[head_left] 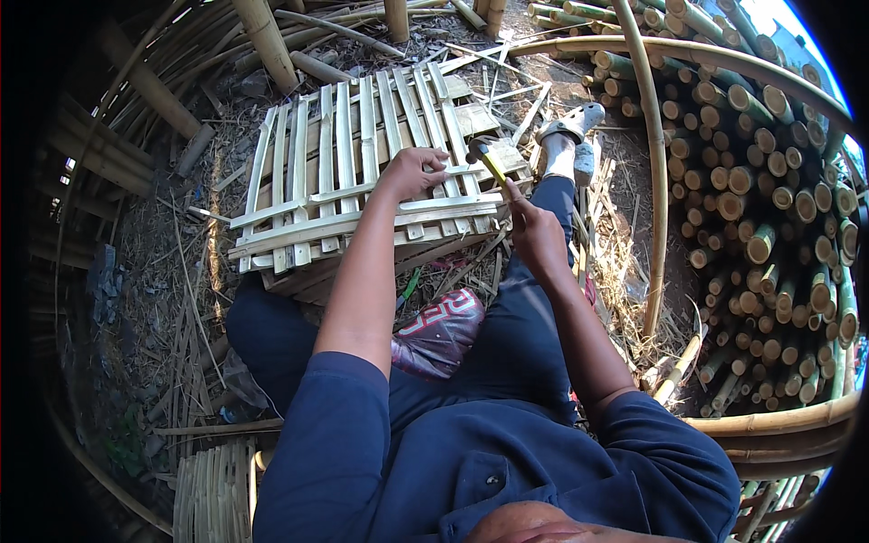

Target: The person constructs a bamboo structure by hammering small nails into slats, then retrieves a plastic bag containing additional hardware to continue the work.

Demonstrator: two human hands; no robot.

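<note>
A panel of pale bamboo slats (326, 145) lies in front of me on a low wooden support (312, 288). Its upright strips are crossed near my side by long bamboo crosspieces (353, 217). Over the right part of these crosspieces is my left hand (416, 174), its fingers curled together; whatever they pinch is too small to make out. My right hand (536, 237) grips a hammer (493, 166) by its yellow handle. The dark hammer head is just above the panel's right end, a short way from my left fingers.
Many cut bamboo poles (760, 190) are stacked at the right, behind a curved bamboo pole (654, 181). A dark printed bag (439, 335) lies by my legs. Bundled strips (214, 489) stand at lower left. Bamboo scraps litter the ground, and my sandalled foot (570, 127) rests beyond the panel.
</note>
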